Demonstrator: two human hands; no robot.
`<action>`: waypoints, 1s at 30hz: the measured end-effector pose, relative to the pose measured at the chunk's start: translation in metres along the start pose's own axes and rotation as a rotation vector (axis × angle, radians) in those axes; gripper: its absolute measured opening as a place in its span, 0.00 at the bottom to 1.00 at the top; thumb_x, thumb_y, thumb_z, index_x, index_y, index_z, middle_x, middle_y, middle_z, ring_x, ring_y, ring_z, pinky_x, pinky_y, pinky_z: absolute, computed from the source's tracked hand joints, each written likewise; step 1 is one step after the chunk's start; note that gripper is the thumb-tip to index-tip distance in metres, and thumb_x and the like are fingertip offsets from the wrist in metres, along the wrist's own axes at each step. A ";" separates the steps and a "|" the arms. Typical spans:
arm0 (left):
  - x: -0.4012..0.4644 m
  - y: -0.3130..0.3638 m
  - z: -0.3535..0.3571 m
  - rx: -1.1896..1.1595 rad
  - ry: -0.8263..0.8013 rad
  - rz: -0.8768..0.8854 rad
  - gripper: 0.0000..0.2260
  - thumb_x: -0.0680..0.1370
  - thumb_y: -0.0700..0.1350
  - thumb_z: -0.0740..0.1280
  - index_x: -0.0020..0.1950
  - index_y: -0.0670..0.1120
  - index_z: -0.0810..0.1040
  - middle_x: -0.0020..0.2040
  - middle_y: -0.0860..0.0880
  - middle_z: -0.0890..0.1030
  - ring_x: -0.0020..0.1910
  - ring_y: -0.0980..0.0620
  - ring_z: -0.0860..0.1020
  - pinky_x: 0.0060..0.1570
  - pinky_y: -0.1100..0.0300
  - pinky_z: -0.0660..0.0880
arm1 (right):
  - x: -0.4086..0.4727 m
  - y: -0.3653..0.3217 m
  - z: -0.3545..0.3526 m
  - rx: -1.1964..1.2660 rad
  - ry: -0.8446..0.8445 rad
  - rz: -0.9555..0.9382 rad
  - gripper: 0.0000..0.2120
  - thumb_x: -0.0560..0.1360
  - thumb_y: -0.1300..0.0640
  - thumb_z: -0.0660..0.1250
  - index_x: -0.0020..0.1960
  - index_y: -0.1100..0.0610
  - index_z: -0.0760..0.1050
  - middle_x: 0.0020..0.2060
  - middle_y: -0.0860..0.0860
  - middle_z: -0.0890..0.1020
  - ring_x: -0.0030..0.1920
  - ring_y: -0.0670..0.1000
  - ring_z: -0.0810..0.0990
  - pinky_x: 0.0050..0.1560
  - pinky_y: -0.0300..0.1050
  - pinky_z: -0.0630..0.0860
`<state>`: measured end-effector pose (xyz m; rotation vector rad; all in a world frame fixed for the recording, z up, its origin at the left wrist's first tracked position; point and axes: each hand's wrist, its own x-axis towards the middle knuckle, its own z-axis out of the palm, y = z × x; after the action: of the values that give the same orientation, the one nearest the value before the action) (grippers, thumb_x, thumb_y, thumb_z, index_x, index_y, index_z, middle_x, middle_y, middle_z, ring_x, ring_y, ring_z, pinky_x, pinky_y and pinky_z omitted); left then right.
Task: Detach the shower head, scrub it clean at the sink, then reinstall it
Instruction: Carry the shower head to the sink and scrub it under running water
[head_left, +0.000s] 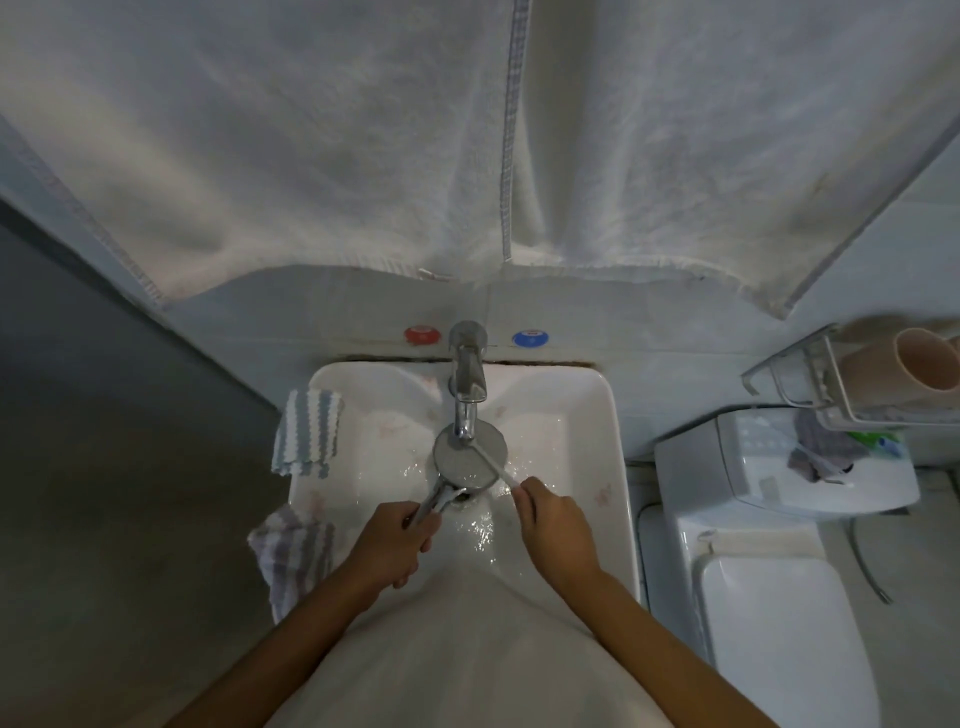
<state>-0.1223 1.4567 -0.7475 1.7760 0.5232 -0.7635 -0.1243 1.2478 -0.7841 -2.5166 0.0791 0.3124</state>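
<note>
- Head view puts the shower head (470, 457) over the sink (613, 431), its round face turned up just under the tap (467, 384), above the drain
- my left hand (400, 540) has its fingers curled round the chrome handle, low on the stem
- my right hand (556, 525) pinches a thin white brush (496, 467), which looks like a toothbrush; its tip lies across the right part of the face
- water glistens on the basin floor, so I judge we are mid-scrub, with reinstalling not yet begun
- I expect the head to be rigid and fairly light, but wet chrome is slippery; the stem is the sensible place to hold, since it leaves the whole face free for the brush
- the disc could twist under brush pressure, so I'd want a firm wrap on the handle
- two striped cloths hang on the sink's left rim, one (307, 434) farther back, one (293, 551) beside my left hand
</note>
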 end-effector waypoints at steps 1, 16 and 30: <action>0.000 0.000 0.000 0.006 -0.006 0.002 0.13 0.79 0.42 0.64 0.34 0.44 0.73 0.28 0.48 0.72 0.20 0.52 0.64 0.20 0.65 0.60 | 0.000 0.000 0.001 0.013 -0.036 -0.023 0.15 0.83 0.49 0.56 0.45 0.58 0.73 0.32 0.58 0.80 0.32 0.60 0.75 0.32 0.47 0.65; -0.003 -0.008 -0.001 0.101 -0.013 0.020 0.13 0.78 0.43 0.65 0.33 0.44 0.73 0.24 0.51 0.72 0.18 0.53 0.64 0.20 0.65 0.61 | 0.001 -0.001 0.000 0.011 0.041 0.062 0.16 0.83 0.50 0.56 0.44 0.59 0.73 0.33 0.58 0.80 0.32 0.59 0.74 0.32 0.46 0.62; -0.002 -0.011 -0.005 0.058 0.029 -0.012 0.14 0.78 0.42 0.65 0.32 0.44 0.73 0.23 0.52 0.71 0.19 0.53 0.64 0.20 0.65 0.61 | -0.006 0.002 0.002 -0.008 -0.079 -0.005 0.16 0.83 0.48 0.55 0.45 0.58 0.72 0.31 0.55 0.77 0.34 0.60 0.75 0.33 0.48 0.63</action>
<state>-0.1297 1.4647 -0.7525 1.8413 0.5361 -0.7689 -0.1304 1.2474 -0.7849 -2.5084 0.0402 0.4106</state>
